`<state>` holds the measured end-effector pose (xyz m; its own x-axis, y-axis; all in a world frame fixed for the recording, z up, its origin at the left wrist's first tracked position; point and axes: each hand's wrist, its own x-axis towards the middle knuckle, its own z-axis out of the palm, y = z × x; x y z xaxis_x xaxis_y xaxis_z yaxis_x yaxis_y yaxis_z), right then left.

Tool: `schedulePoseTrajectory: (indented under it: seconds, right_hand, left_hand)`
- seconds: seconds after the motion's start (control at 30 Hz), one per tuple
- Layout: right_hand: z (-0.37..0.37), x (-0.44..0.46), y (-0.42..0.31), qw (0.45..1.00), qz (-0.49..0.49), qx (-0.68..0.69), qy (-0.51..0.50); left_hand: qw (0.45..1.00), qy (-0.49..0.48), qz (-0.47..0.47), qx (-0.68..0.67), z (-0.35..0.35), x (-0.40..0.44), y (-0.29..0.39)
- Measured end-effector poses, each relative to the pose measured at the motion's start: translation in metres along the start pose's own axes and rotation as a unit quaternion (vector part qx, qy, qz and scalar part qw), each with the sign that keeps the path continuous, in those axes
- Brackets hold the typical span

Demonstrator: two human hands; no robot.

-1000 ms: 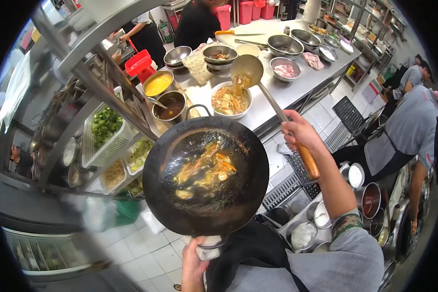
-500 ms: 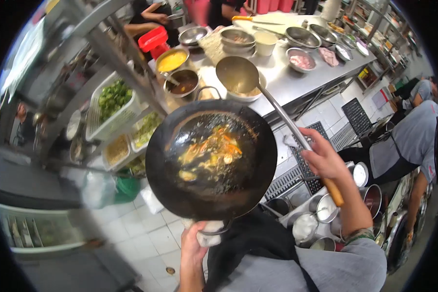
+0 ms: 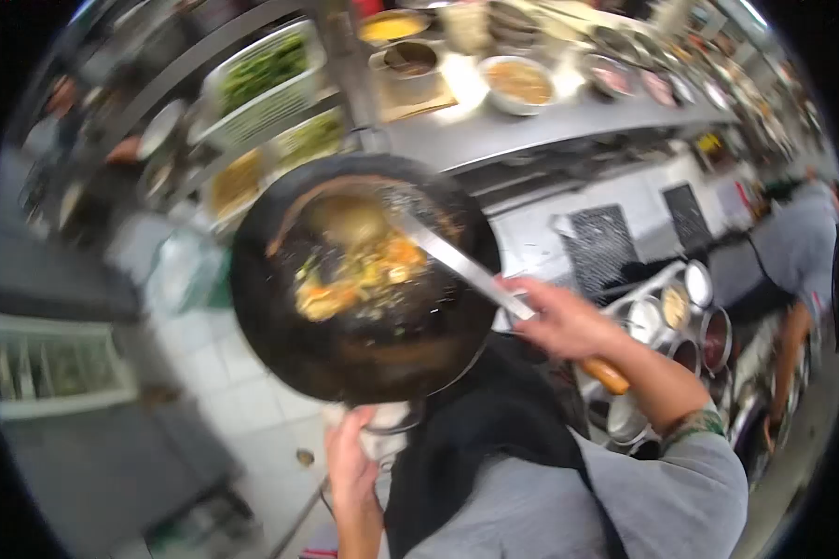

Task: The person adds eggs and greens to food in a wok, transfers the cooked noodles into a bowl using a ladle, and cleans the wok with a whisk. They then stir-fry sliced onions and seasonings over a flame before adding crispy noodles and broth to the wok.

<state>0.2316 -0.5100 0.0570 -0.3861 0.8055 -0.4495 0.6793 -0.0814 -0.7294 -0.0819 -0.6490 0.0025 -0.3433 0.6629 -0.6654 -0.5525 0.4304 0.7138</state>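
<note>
Metal ladle inside curled right-hand fingers

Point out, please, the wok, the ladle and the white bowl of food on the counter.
Wok (image 3: 429, 328): head view, on its bare dark inner wall.
Ladle (image 3: 465, 270): head view, on its metal handle.
White bowl (image 3: 519, 108): head view, on its near outer wall.

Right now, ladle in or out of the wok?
In: the ladle has its bowl within the rim of the wok, by the food, handle crossing out to the right hand. Contact with metal: cannot tell, blurred.
</note>
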Motion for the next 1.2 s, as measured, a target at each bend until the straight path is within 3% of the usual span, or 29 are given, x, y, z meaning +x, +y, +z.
schedulePoseTrajectory:
  seconds: [0.13,0.17,0.23,0.27,0.4,0.5,0.53,0.63,0.77,0.83,0.93,1.03,1.07,1.2]
  right_hand:
    - [0.063,0.031,-0.037,0.996,0.015,-0.054,0.066]
    - [0.04,0.039,0.01,0.998,0.003,-0.013,0.064]
    - [0.071,0.043,-0.014,0.984,0.075,0.147,-0.07]
    - [0.086,0.042,-0.015,0.963,0.095,0.221,-0.124]
    - [0.141,0.034,-0.029,0.813,0.159,0.469,-0.306]
    - [0.159,0.043,-0.004,0.61,0.197,0.641,-0.421]
    - [0.163,0.039,0.003,0.602,0.193,0.648,-0.425]
    - [0.172,0.034,0.016,0.636,0.157,0.626,-0.423]
    - [0.152,0.045,-0.017,0.78,0.161,0.514,-0.318]
    - [0.137,0.051,-0.042,0.86,0.136,0.433,-0.235]
    - [0.126,0.068,-0.056,0.973,0.04,0.172,-0.15]
    - [0.137,0.069,-0.057,0.993,0.004,0.04,-0.111]
    - [0.141,0.065,-0.067,0.988,0.034,0.045,-0.145]
    - [0.172,0.053,-0.078,0.892,0.179,0.31,-0.275]
  left_hand:
    - [0.998,0.015,0.049,-0.027,-0.06,-0.023,0.018]
    - [0.996,-0.005,0.083,-0.019,-0.011,-0.021,-0.001]
    - [0.999,0.018,0.034,0.009,-0.019,-0.012,0.007]
    - [0.998,0.017,0.064,0.005,-0.014,-0.003,0.002]
    - [0.994,0.069,0.09,0.004,-0.044,0.037,-0.034]
    - [0.996,0.051,0.066,-0.043,-0.079,0.032,-0.023]
    - [0.995,0.072,0.028,-0.068,-0.092,0.026,-0.022]
    - [0.993,0.076,0.011,-0.085,-0.124,0.004,-0.009]
    - [0.991,0.067,0.018,-0.112,-0.136,-0.027,-0.001]
    - [0.989,0.072,0.033,-0.129,-0.136,-0.03,-0.006]
    - [0.987,0.094,0.061,-0.111,-0.12,-0.036,-0.004]
    - [0.974,0.119,0.155,-0.118,-0.099,-0.019,-0.015]
    - [0.98,0.101,0.137,-0.1,-0.102,-0.009,-0.022]
    - [0.979,0.12,0.147,-0.079,-0.096,0.034,-0.037]
